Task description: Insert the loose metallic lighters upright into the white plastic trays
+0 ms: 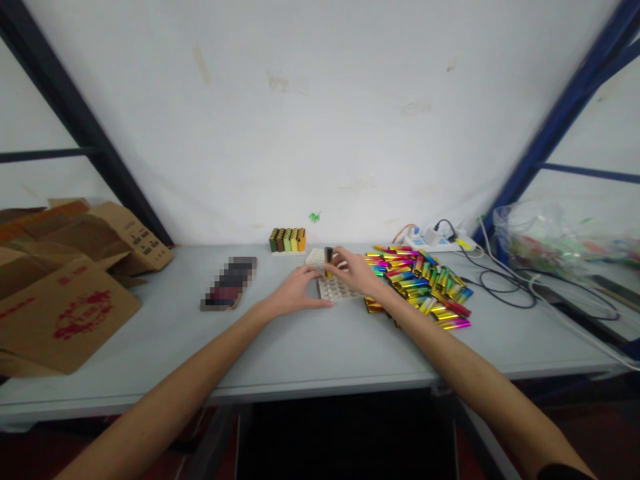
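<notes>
A pale tray with rows of holes [336,289] lies on the table in front of me. My left hand [299,290] is at its left end, thumb spread away from the fingers along the near edge, fingertips by the far side. Above the tray, my right hand [354,270] pinches an upright, shiny dark-and-gold lighter-like tube [328,261]; its lower end is partly hidden by fingers. Behind the hands sits a second pale holed piece [315,258]. To the right, beside my right forearm, spreads a pile of shiny multicoloured tubes [417,280].
At the wall stands a block of upright green and yellow tubes [287,241]. A blurred-out phone-like object [230,283] lies left. Cardboard boxes [70,313] fill the far left. Right are a power strip [440,241], black cables [500,287] and a clear plastic bag [530,233].
</notes>
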The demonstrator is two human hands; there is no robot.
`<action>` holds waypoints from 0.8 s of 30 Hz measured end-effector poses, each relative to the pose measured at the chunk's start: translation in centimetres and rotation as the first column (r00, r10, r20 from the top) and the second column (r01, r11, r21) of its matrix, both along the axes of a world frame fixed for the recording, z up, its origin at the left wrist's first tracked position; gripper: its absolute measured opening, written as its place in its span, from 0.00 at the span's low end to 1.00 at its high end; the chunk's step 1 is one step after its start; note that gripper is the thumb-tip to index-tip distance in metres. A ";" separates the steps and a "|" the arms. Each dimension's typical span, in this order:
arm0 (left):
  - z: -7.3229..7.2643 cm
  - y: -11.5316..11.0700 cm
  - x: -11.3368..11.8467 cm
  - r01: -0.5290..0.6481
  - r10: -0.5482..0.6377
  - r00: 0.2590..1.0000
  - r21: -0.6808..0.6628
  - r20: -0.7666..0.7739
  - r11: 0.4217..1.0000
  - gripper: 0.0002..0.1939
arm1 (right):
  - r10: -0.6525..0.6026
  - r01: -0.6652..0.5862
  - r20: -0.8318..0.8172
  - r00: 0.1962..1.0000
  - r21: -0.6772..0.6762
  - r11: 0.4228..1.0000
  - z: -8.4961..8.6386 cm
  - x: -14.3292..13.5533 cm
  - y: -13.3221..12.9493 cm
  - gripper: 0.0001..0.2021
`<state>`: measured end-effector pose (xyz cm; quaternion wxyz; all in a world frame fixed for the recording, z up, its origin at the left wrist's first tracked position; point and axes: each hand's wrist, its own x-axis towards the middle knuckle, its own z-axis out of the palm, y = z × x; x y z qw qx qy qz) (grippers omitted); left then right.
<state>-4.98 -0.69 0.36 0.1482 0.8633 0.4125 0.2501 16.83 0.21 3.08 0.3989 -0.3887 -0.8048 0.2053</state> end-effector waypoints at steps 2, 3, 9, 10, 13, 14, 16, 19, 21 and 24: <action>0.1 -0.1 0.0 -0.004 0.004 1.000 0.003 0.000 1.000 0.37 | 0.012 -0.020 -0.155 0.988 -0.052 0.998 0.5 0.2 -0.2 0.13; 0.2 -0.1 0.1 -0.006 0.006 1.000 0.003 -0.003 1.000 0.37 | 0.033 -0.059 -0.243 0.969 -0.097 0.994 0.7 0.3 -0.3 0.14; 0.3 -0.2 0.0 -0.007 0.007 1.000 -0.002 -0.018 1.000 0.36 | 0.138 -0.307 -0.481 0.866 -0.293 0.906 1.0 0.7 -0.9 0.20; 0.3 -0.2 0.0 -0.007 0.007 1.000 -0.003 -0.015 1.000 0.36 | 0.130 -0.329 -0.506 0.853 -0.326 0.886 1.0 0.6 -1.0 0.21; 0.2 -0.1 0.0 -0.006 0.006 1.000 -0.001 -0.004 1.000 0.36 | 0.062 -0.406 -0.591 0.804 -0.470 0.784 1.0 0.2 -1.1 0.22; 0.1 -0.1 -0.1 -0.005 0.005 1.000 0.000 -0.004 1.000 0.37 | 0.041 -0.428 -0.607 0.793 -0.509 0.747 1.1 0.1 -1.2 0.23; 0.1 -0.1 -0.1 -0.004 0.004 1.000 0.000 -0.010 1.000 0.37 | 0.012 -0.445 -0.613 0.790 -0.560 0.699 1.0 -0.1 -1.2 0.25; 0.1 0.0 -0.2 0.001 -0.001 1.000 -0.001 -0.008 1.000 0.37 | -0.062 -0.396 -0.599 0.798 -0.600 0.695 0.8 -0.4 -1.3 0.22; 0.1 0.0 -0.2 0.003 -0.003 1.000 -0.003 -0.003 1.000 0.37 | -0.111 -0.354 -0.588 0.802 -0.616 0.704 0.5 -0.6 -1.4 0.19; 0.1 0.1 -0.2 0.006 -0.006 1.000 -0.001 -0.006 1.000 0.37 | -0.125 -0.320 -0.579 0.806 -0.603 0.731 0.2 -0.7 -1.5 0.17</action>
